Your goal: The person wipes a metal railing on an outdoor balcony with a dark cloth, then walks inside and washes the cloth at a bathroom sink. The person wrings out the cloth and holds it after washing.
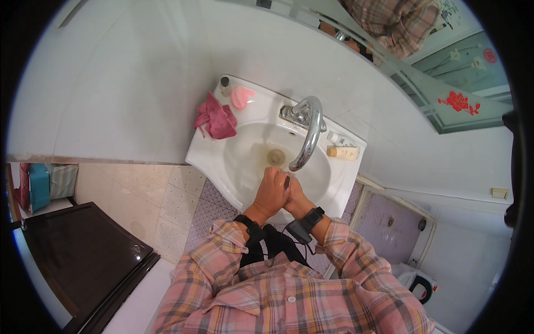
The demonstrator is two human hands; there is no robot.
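Observation:
My left hand [269,190] and my right hand [298,194] are pressed together over the front of a white ceramic washbasin [254,177]. Their fingers are curled. Between them shows a small dark object [287,182], too small and too covered to identify. Just beyond my right hand is the mouth of a curved chrome faucet [311,137]; whether water runs from it is hard to see. The drain [275,157] lies beyond my fingertips, with a little yellowish water around it. Both wrists wear black straps, and a dark device [304,225] sits on the right one.
On the basin's left ledge lie a crumpled pink cloth [217,119], a pink soap dish [240,97] and a small dark-capped bottle [225,85]. Two tubes, one of them beige [344,153], rest on the right. A mirror [459,96] hangs above; a dark door [83,254] stands at left.

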